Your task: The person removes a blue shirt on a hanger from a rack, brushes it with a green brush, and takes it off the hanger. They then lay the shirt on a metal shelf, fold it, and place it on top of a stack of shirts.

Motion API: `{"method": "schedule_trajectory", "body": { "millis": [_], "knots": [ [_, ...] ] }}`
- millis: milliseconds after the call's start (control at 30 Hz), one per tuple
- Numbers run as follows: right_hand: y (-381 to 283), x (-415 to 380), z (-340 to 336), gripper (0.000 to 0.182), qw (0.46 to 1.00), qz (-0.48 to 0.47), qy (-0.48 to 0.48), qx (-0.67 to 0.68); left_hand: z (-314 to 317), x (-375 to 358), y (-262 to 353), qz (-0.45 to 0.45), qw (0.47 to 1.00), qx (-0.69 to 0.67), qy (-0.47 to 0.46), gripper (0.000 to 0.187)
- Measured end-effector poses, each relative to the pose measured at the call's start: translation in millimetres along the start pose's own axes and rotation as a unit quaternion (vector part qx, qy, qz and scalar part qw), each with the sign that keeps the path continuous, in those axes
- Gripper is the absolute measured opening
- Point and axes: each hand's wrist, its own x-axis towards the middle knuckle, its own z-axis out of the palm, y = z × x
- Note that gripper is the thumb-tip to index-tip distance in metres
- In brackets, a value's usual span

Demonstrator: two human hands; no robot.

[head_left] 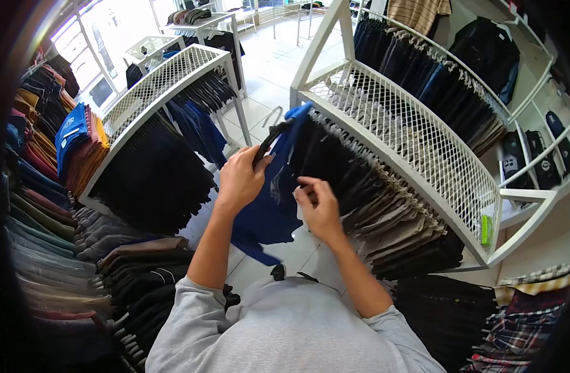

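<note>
The left hand (241, 177) is closed around the black clothes hanger (266, 146), from which the blue long-sleeved shirt (266, 214) hangs in the aisle, left of the right-hand mesh-topped rack (415, 133). Just right of the shirt, the right hand (320, 208) has its fingers curled in a narrow grip (whether they pinch anything, I cannot tell).

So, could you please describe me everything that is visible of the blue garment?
The blue garment looks like soft fabric, with a pale print and a sleeve-like part dangling at the bottom. It hangs tilted and loosely folded from a black hanger, which the left hand grips, beside the right-hand white rack. The right hand is close; whether it touches the cloth is unclear.
</note>
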Motion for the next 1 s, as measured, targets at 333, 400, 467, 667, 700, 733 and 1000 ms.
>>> {"method": "schedule_trajectory", "body": {
  "millis": [333,400,467,667,700,733,1000],
  "knots": [
    [-14,63,-50,0.043,0.904,-0.203,0.19,-0.325,-53,58,8,0.169,0.982,-0.061,0.065,0.032],
    [-20,62,-66,0.041,0.884,-0.228,0.173,-0.37,-57,67,13,0.222,0.972,-0.079,0.018,0.033],
    [-14,55,-83,0.038,0.898,-0.203,0.163,-0.355,-49,78,15,0.269,0.956,-0.113,-0.005,0.034],
    [-1,7,-122,0.012,0.89,-0.151,0.217,-0.371,9,92,35,0.326,0.921,-0.199,-0.074,0.036],
    [0,1,-131,0.012,0.884,-0.147,0.227,-0.38,16,96,42,0.336,0.915,-0.207,-0.08,0.036],
    [0,-6,-140,0.012,0.874,-0.13,0.248,-0.396,23,98,49,0.338,0.907,-0.225,-0.111,0.035],
    [-13,-63,-217,0.013,0.842,-0.035,0.343,-0.416,78,136,64,0.355,0.905,-0.134,-0.192,0.028]
  ]
}}
